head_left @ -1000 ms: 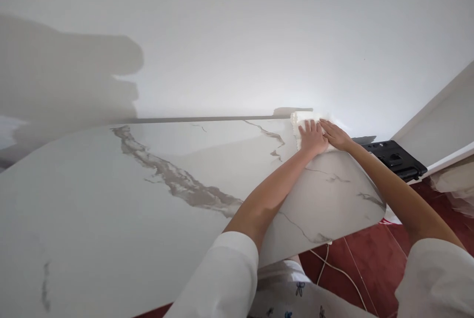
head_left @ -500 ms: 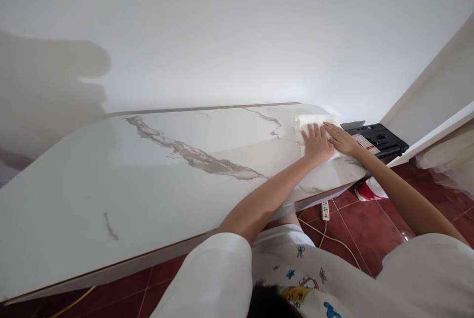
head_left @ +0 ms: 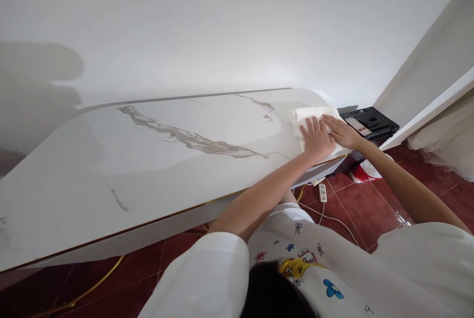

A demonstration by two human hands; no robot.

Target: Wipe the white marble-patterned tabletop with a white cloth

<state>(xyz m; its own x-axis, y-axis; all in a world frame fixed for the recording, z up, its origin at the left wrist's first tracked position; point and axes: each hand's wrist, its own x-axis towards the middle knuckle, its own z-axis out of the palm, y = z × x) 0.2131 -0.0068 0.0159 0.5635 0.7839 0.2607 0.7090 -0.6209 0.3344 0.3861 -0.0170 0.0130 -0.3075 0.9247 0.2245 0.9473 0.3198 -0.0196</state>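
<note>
A white cloth (head_left: pixel 299 116) with a scalloped edge lies spread at the right end of the white marble-patterned table (head_left: pixel 177 175). My left hand (head_left: pixel 317 138) rests flat on the cloth with its fingers extended. Beside it, my right hand (head_left: pixel 341 133) is also flat on the cloth, fingers stretched out and pointing left, its fingertips close to my left hand. The part of the cloth beneath both palms is hidden.
A black case (head_left: pixel 374 123) with a label stands past the table's right end. On the red tiled floor are a power strip (head_left: pixel 322 193) with cords, a red and white container (head_left: pixel 366 171) and a yellow cable (head_left: pixel 99 278). A white wall (head_left: pixel 192 26) rises behind the table.
Both hands and the cloth have slid toward the table's near edge at the right end. The camera view has shifted, so the table sits higher in the picture.
</note>
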